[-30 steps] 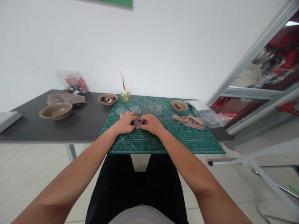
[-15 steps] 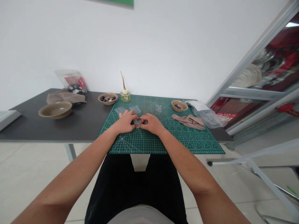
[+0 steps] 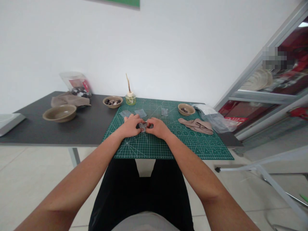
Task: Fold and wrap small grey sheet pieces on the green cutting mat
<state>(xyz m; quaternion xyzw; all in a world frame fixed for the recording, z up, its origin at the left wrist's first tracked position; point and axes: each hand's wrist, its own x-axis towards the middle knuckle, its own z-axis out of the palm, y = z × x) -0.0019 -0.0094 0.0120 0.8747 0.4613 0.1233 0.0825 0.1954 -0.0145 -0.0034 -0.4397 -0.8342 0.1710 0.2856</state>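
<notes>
The work looks to be partway along: a small clear packet (image 3: 142,127) is in hand and not yet let go. It sits just above or on the green mat (image 3: 192,146), nearer the mat's left edge than its right, about midway between near and far edges. The fingers of the left hand (image 3: 131,126) are clamped on one side of it, and those of the right hand (image 3: 157,128) pinch the other, the two sets almost meeting. Whether the packet is open or sealed I cannot tell, since the fingers cover most of it

Toward the mat's far left corner lie two flat clear pieces (image 3: 141,113), apparently not yet dealt with. Another clear packet (image 3: 165,111) lies by itself near the middle of the far edge; it may be finished, though its contents are too small to read

Plenty seems left over: the left bowl (image 3: 113,106), on the dark surface (image 3: 89,128) just outside the mat's far left corner, holds many dark and pale pieces. The right bowl (image 3: 186,113), near the far right corner, holds a few dark ones. A brown cloth (image 3: 197,125) lies by the mat's right edge
</notes>
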